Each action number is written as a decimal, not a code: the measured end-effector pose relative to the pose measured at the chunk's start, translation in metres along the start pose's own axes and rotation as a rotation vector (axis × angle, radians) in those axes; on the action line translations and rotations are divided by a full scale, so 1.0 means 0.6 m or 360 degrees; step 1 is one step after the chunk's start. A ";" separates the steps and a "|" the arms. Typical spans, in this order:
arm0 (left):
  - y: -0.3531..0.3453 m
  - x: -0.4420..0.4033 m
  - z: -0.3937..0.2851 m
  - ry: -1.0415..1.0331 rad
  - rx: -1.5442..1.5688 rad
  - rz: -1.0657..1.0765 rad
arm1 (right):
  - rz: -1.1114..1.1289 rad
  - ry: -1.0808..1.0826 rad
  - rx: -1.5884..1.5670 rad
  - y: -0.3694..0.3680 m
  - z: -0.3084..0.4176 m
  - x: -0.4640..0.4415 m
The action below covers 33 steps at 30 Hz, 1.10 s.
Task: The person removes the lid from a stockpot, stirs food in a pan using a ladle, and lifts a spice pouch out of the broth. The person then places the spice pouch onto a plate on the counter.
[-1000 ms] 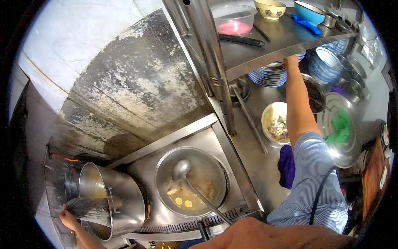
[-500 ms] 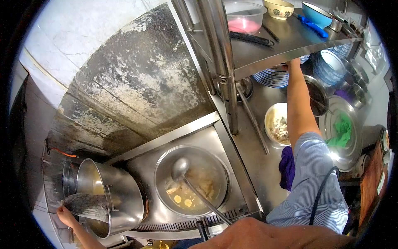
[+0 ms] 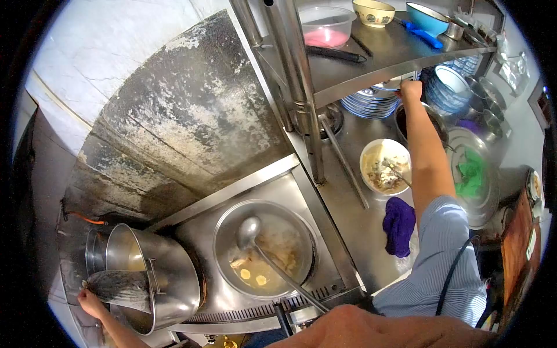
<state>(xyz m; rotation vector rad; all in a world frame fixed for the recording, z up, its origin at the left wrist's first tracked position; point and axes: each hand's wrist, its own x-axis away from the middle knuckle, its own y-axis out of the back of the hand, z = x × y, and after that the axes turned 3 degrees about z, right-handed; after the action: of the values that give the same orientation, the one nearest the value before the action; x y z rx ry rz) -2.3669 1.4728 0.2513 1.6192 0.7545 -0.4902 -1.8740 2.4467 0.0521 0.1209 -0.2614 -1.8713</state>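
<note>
At the lower left, my left hand point(image 3: 90, 303) is closed on the gathered end of a dark mesh bag point(image 3: 122, 289), which lies across the mouth of a tall steel pot point(image 3: 177, 284). My right hand point(image 3: 411, 91) reaches under the steel shelf, its fingers closed on the edge of a plate point(image 3: 387, 86) above a stack of blue-rimmed plates point(image 3: 371, 105). Below that forearm stands a white bowl point(image 3: 376, 168) of chopped food with a spoon in it. A ladle point(image 3: 249, 230) rests in a wide pan point(image 3: 235, 284) of broth holding pale pieces.
Metal posts point(image 3: 301, 116) hold up the shelf point(image 3: 371, 72), which bears bowls and a plastic tub point(image 3: 328, 32). Stacked bowls point(image 3: 448, 87) stand at the upper right. A purple cloth point(image 3: 399, 226) lies on the counter, and a green cloth point(image 3: 471, 173) on a round lid point(image 3: 484, 206).
My right hand has drawn back slightly from beneath the shelf, and the plate's edge shows more. More of the white bowl and its spoon is visible. My left hand still holds the bag.
</note>
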 end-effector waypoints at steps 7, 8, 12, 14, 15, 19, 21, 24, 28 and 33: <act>-0.046 -0.036 0.073 -0.0076 0.0154 -0.0023 | 0.0030 0.0357 0.0072 0.175 -0.097 -0.068; -0.002 -0.013 0.027 0.0121 0.0191 0.0174 | 0.0335 0.0101 -0.0187 0.226 -0.045 0.039; 0.026 0.026 0.036 -0.0030 0.0129 -0.0019 | 0.0782 0.0184 -0.0189 0.402 -0.213 -0.075; 0.017 0.006 0.032 -0.0031 0.0306 -0.0022 | 0.0616 0.0148 -0.0089 0.449 -0.214 -0.001; 0.023 -0.008 0.032 -0.0038 0.0329 -0.0124 | 0.0708 0.0093 -0.0212 0.471 -0.204 0.045; 0.040 -0.002 0.038 -0.0061 0.0524 -0.0295 | 0.0910 0.0050 -0.0295 0.503 -0.128 0.315; 0.026 -0.011 0.061 -0.0055 0.0617 -0.0263 | 0.1089 0.0084 -0.0217 0.501 -0.073 0.450; -0.002 -0.074 0.100 0.0020 0.0913 -0.0107 | 0.1022 0.0055 -0.0043 0.459 0.030 0.687; 0.065 -0.083 0.068 -0.0093 0.1077 -0.0068 | 0.1509 0.0013 -0.0221 0.352 0.023 0.861; 0.154 -0.123 0.068 -0.0227 0.1293 -0.0053 | 0.2056 -0.0052 -0.0126 0.236 0.017 1.067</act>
<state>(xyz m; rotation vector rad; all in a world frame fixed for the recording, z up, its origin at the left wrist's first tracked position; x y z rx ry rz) -2.3489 1.4124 0.3590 2.2825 0.4912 -1.0132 -1.9445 1.7987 0.1266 -0.1219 -0.2035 -0.5960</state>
